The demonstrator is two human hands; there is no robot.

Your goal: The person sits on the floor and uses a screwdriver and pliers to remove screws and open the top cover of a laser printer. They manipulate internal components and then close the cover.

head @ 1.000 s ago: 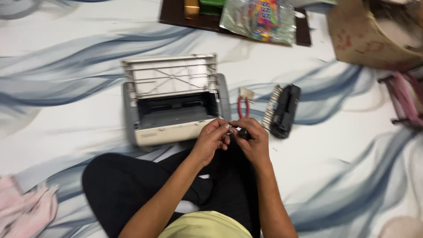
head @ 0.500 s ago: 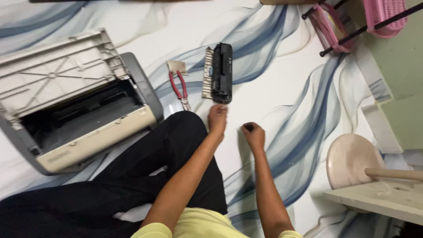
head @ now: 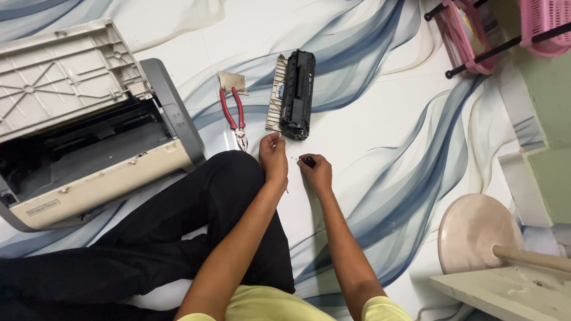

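The right hand (head: 317, 172) is closed around a small dark tool (head: 309, 161) on the floor (head: 380, 119). The left hand (head: 273, 157) pinches something too tiny to tell. It looks like small-parts work; next needs careful fingers. The black cartridge (head: 296, 95), red pliers (head: 233, 116) and open printer (head: 83, 119) lie near. Pink baskets (head: 476, 35) look empty.

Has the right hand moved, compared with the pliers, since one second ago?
Yes. The right hand was beside the pliers; now it is lower right of them.

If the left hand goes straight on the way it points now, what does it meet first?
Most likely the black toner cartridge, near its pale end plate. The left hand points up the picture, fingertips just short of it. Depth is hard to judge from above.
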